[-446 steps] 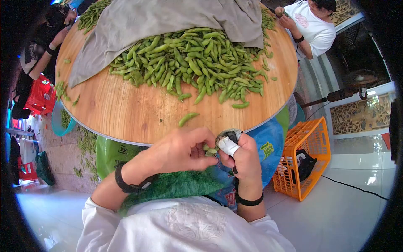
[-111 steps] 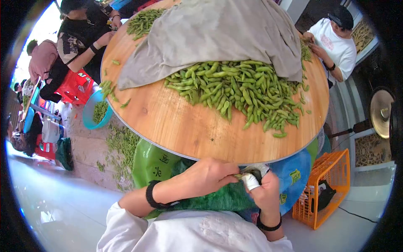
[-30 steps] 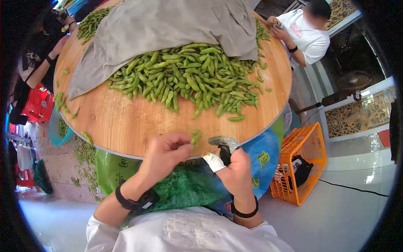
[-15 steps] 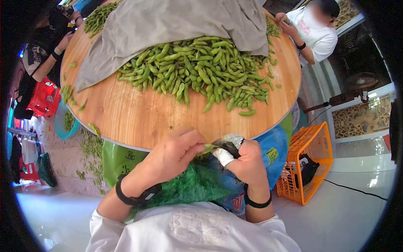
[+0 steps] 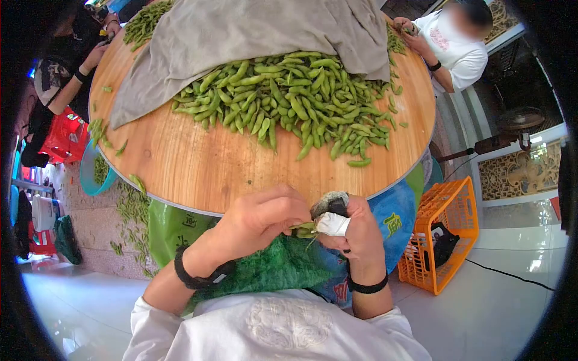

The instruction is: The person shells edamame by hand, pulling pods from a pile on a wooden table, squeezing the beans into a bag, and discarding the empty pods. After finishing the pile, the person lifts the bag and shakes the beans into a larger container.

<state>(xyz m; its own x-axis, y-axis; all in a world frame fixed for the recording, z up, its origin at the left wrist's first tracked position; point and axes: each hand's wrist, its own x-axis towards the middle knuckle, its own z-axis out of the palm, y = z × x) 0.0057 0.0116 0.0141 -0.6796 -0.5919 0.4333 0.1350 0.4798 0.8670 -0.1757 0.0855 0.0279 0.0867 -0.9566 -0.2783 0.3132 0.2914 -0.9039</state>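
Pod at six o'clock, green, partly hidden, is pinched by the left hand; the right hand curls, white-wrapped thumb beside it, grip unclear. Yellow characters on blue plastic, four o'clock, are too small to read. Pod heap, twelve o'clock; co-worker's shirt, two o'clock, its pink lettering blurred.

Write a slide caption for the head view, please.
Left hand and right hand meet at a green pod beside a wooden table with piled pods partly under cloth.
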